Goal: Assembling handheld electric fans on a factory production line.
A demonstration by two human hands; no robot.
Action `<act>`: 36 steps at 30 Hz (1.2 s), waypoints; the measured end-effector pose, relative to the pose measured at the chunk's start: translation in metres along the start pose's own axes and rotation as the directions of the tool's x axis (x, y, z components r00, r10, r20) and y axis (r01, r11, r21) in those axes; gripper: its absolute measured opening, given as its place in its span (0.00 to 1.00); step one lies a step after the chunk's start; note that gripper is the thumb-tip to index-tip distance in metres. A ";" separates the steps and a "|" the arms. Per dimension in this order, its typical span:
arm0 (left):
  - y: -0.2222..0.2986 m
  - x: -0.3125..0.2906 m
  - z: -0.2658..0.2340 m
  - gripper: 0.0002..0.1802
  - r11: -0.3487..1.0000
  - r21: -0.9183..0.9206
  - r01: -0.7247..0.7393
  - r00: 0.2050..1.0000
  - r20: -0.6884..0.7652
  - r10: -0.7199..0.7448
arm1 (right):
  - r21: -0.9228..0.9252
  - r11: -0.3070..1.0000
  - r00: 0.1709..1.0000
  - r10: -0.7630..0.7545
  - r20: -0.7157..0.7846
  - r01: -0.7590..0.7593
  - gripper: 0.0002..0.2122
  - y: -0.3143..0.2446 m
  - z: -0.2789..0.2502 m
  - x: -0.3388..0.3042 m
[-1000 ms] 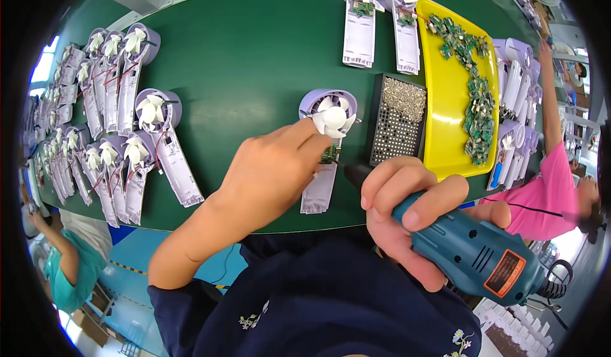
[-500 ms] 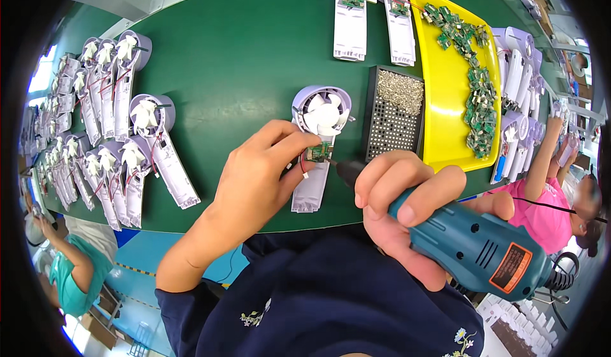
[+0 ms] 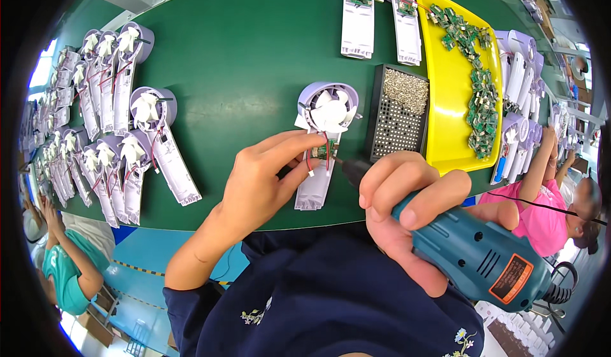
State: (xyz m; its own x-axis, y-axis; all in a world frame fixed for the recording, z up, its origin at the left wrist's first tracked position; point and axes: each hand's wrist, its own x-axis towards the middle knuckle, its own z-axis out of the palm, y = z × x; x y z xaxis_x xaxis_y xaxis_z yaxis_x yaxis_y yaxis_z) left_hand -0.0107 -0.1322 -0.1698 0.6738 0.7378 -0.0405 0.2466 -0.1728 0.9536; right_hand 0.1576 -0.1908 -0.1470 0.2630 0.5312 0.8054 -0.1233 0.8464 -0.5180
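Observation:
A small white fan half-shell (image 3: 309,191) lies on the green table in front of me, its round head holding white blades (image 3: 330,111). A green circuit board (image 3: 324,149) sits in its handle, with red wires and a small white plug beside it. My left hand (image 3: 251,169) grips the shell at the board, index fingertip at the board's upper edge and thumb lower down; the other fingers are partly hidden. In my right hand (image 3: 407,204) is a teal electric screwdriver (image 3: 474,252), held sideways. Its bit points left and reaches the board's right edge; exact contact is too small to tell.
Right of the shell stands a black perforated tray (image 3: 375,112) of small screws, beside a yellow tray (image 3: 449,102) of circuit boards. Two fan shells with boards (image 3: 358,32) lie at the back. Several more fan shells (image 3: 175,166) fill the left side. Co-workers sit at both sides.
The fan shell and my left hand appear slightly further right in view. A red wire now crosses the board near my index fingertip. The screwdriver stays at the board's right side.

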 end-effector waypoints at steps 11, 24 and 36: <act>0.000 -0.001 0.007 0.15 0.976 -0.177 0.126 0.991 -0.024 -0.132 | -0.039 0.999 1.000 -0.001 -0.020 0.000 0.45 -0.001 0.003 0.001; 0.010 0.003 0.007 0.22 0.952 -0.251 0.175 0.977 -0.079 -0.200 | -0.046 0.999 0.999 -0.014 -0.051 0.012 0.46 0.002 0.006 0.000; 0.022 0.007 0.009 0.25 0.949 -0.189 0.251 0.956 -0.104 -0.273 | -0.017 1.000 0.998 0.000 -0.055 -0.001 0.44 0.002 0.000 0.003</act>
State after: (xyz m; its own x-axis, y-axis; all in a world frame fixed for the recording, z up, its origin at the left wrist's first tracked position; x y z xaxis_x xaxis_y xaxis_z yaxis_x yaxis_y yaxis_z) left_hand 0.0054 -0.1369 -0.1523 0.5043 0.8208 -0.2683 0.2713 0.1444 0.9516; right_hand 0.1580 -0.1877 -0.1451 0.3153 0.5281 0.7885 -0.1075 0.8454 -0.5232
